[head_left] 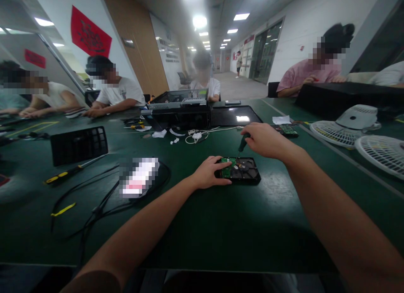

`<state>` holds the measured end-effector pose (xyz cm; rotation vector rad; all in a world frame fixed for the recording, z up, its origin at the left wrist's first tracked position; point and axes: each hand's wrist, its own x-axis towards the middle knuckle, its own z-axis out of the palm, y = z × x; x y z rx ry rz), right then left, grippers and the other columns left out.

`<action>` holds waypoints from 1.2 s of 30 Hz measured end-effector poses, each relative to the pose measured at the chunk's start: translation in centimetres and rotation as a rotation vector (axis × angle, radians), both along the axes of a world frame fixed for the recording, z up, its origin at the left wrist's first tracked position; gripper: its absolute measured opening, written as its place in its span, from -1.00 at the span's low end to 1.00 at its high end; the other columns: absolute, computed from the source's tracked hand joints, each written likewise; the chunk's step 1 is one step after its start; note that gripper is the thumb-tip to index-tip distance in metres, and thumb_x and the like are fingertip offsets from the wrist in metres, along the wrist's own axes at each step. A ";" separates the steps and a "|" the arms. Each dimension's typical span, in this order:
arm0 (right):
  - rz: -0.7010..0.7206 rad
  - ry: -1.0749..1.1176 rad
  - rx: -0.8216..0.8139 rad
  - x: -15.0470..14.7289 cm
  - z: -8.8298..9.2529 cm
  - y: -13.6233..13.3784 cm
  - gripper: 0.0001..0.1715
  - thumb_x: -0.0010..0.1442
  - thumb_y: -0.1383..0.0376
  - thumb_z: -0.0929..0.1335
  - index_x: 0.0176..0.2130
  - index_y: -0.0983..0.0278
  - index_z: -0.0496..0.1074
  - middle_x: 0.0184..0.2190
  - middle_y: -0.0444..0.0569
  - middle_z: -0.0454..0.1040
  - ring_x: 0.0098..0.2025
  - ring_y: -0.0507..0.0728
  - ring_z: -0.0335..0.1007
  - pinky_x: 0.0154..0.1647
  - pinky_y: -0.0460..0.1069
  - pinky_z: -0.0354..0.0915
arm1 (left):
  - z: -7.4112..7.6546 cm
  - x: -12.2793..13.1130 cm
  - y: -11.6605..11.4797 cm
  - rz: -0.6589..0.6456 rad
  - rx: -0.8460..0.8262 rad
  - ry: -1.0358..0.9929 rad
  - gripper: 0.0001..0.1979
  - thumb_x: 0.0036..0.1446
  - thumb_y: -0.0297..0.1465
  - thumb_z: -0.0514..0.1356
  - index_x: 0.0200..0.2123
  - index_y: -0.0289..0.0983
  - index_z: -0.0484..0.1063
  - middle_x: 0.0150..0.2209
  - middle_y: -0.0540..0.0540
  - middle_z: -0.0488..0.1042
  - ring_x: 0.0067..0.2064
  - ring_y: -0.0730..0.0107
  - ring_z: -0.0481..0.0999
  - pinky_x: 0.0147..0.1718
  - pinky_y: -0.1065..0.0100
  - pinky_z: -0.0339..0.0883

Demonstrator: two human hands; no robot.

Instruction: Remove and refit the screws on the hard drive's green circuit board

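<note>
A hard drive (248, 170) lies flat on the green table, its circuit board side up. My left hand (210, 173) grips its left end, with fingers reaching along the far and near edges and over the green board. Above the drive, my right hand (263, 139) is closed around the dark handle of a screwdriver (243, 143). The thin shaft slants down to the drive, near the edge of the circuit board. Whether the tip sits in a screw is too small to tell.
Left of my arm lie a blurred-out lit screen (139, 178), black cables (94, 215), a yellow-black screwdriver (63, 175) and a dark panel (78, 145). An open computer case (178, 112) stands ahead. White fans (344, 120) are at right. Several people sit around the table.
</note>
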<state>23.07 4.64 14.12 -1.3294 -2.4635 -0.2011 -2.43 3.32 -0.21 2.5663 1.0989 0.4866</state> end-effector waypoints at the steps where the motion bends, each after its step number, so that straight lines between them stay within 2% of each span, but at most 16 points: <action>1: 0.016 0.000 -0.017 0.3 0.1 -0.2 -0.67 0.22 0.45 0.32 -0.09 0.29 0.62 -0.08 0.19 0.61 -0.02 0.34 0.52 0.08 0.21 0.36 | -0.1 0.0 0.0 0.002 0.001 0.002 -0.16 0.13 0.17 0.35 0.40 0.06 0.30 0.45 -0.17 0.15 0.42 -0.20 0.15 0.33 -0.20 0.14; 4: 0.052 -0.001 -0.065 1.0 0.4 -0.7 -0.62 0.23 0.47 0.30 -0.05 0.30 0.61 -0.06 0.21 0.59 -0.04 0.34 0.52 0.07 0.23 0.37 | -0.2 0.1 0.0 0.011 0.008 0.001 -0.16 0.12 0.18 0.35 0.39 0.05 0.32 0.45 -0.18 0.15 0.42 -0.21 0.14 0.34 -0.19 0.13; 7: 0.054 -0.009 -0.080 1.0 0.7 -1.0 -0.68 0.29 0.41 0.32 0.00 0.30 0.55 -0.08 0.19 0.58 -0.04 0.33 0.51 0.01 0.20 0.37 | -0.2 0.1 0.0 0.016 0.012 0.000 -0.17 0.13 0.17 0.35 0.39 0.05 0.32 0.45 -0.18 0.16 0.42 -0.21 0.15 0.34 -0.19 0.14; 13: 0.036 -0.009 -0.060 -0.1 1.1 -1.4 -0.91 0.34 0.33 0.38 -0.20 0.23 0.54 -0.22 0.09 0.57 -0.18 0.25 0.51 -0.13 0.11 0.32 | 0.2 0.1 -0.3 0.008 0.009 0.006 -0.16 0.15 0.18 0.33 0.41 0.05 0.29 0.47 -0.18 0.12 0.43 -0.19 0.14 0.34 -0.17 0.15; 19: 0.056 0.035 -0.047 -0.4 0.9 -1.4 -0.88 0.37 0.31 0.38 -0.22 0.23 0.55 -0.24 0.09 0.58 -0.17 0.25 0.51 -0.13 0.12 0.33 | 0.2 0.1 -0.5 0.025 0.009 0.014 -0.16 0.13 0.18 0.34 0.41 0.05 0.29 0.46 -0.18 0.13 0.42 -0.18 0.14 0.35 -0.17 0.14; 27: 0.077 0.051 -0.027 -0.4 0.4 -0.8 -0.87 0.32 0.31 0.37 -0.17 0.25 0.56 -0.15 0.11 0.58 -0.16 0.24 0.51 -0.09 0.11 0.34 | 0.4 0.0 -0.7 0.009 0.010 -0.004 -0.17 0.14 0.17 0.34 0.40 0.05 0.30 0.44 -0.18 0.17 0.40 -0.20 0.18 0.32 -0.18 0.18; 33: 0.093 0.052 -0.058 0.0 0.8 -1.2 -0.67 0.24 0.38 0.35 -0.03 0.32 0.59 -0.19 0.14 0.61 -0.19 0.26 0.53 -0.05 0.15 0.36 | 0.4 0.2 -0.6 0.011 0.029 0.004 -0.17 0.14 0.16 0.35 0.40 0.03 0.31 0.44 -0.19 0.18 0.41 -0.19 0.18 0.33 -0.15 0.16; 36: 0.104 0.037 -0.082 0.4 1.1 -1.3 -0.68 0.27 0.37 0.34 -0.01 0.28 0.58 -0.15 0.12 0.62 -0.14 0.26 0.53 -0.03 0.14 0.35 | 0.3 0.2 -0.6 0.016 0.018 0.002 -0.17 0.14 0.16 0.35 0.40 0.06 0.30 0.45 -0.17 0.17 0.42 -0.21 0.16 0.34 -0.18 0.15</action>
